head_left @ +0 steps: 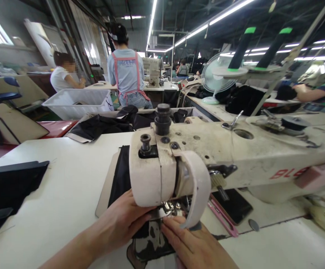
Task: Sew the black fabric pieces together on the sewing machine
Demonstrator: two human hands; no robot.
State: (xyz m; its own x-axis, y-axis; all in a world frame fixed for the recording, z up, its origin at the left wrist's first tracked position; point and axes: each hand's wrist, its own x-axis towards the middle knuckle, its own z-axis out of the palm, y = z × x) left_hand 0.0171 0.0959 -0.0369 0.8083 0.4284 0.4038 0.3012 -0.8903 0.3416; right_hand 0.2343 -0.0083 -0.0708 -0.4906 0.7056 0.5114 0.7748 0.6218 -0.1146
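Note:
A cream sewing machine (207,157) stands on the white table (67,186) right in front of me. Black fabric (121,175) runs under its head and out behind it. My left hand (120,224) lies flat on the fabric just left of the presser foot (169,209), fingers pointing toward the needle. My right hand (196,244) presses the fabric from the near right side, fingertips at the foot. A patterned black-and-white piece (151,239) shows between both hands. The needle itself is hidden by the machine head.
A black phone (231,205) and pink tool (221,218) lie under the machine arm. Dark trays (8,186) sit at the left edge. Beyond, a bin of black fabric (106,125), a white tub (75,102), a fan (215,78), and other people at tables.

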